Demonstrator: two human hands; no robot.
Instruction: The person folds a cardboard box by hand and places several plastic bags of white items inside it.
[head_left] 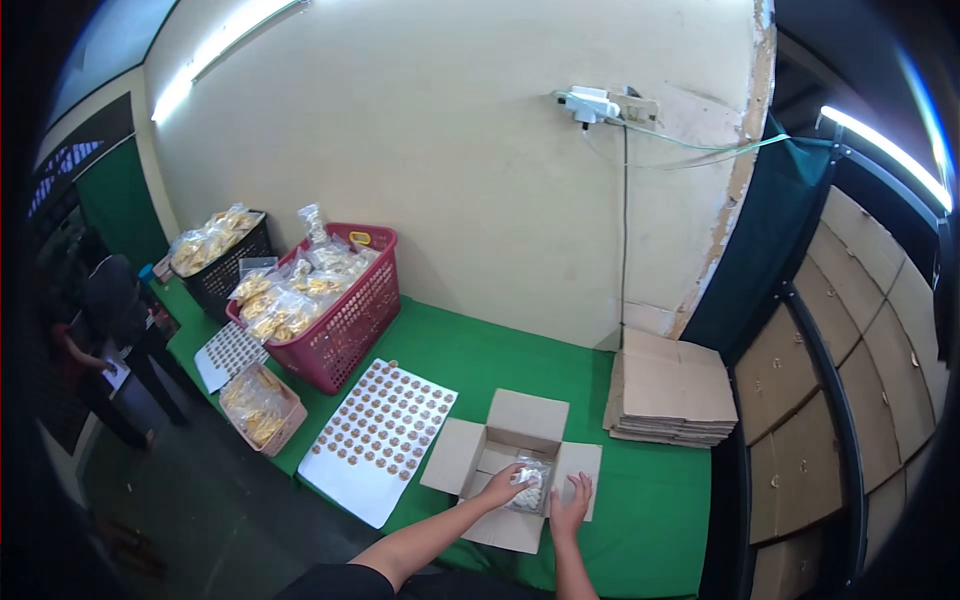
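Note:
An open cardboard box (508, 448) stands on the green-covered table with its flaps folded outward. Inside it, toward the right, is a clear plastic bag (533, 492) with whitish contents. My left hand (505, 486) reaches into the box, its fingers closed on the top of this bag. By the right flap is my right hand (570, 505), fingers apart and nothing in it. Left of the box lies a white sheet of round brown stickers (375, 430).
A red basket (345, 335) and a black basket (225, 283), both full of packed bags, stand against the wall. A small pink basket (283, 428) is at the left edge. Flattened cartons (672, 385) are stacked at right. People (120, 310) stand beyond the table, left.

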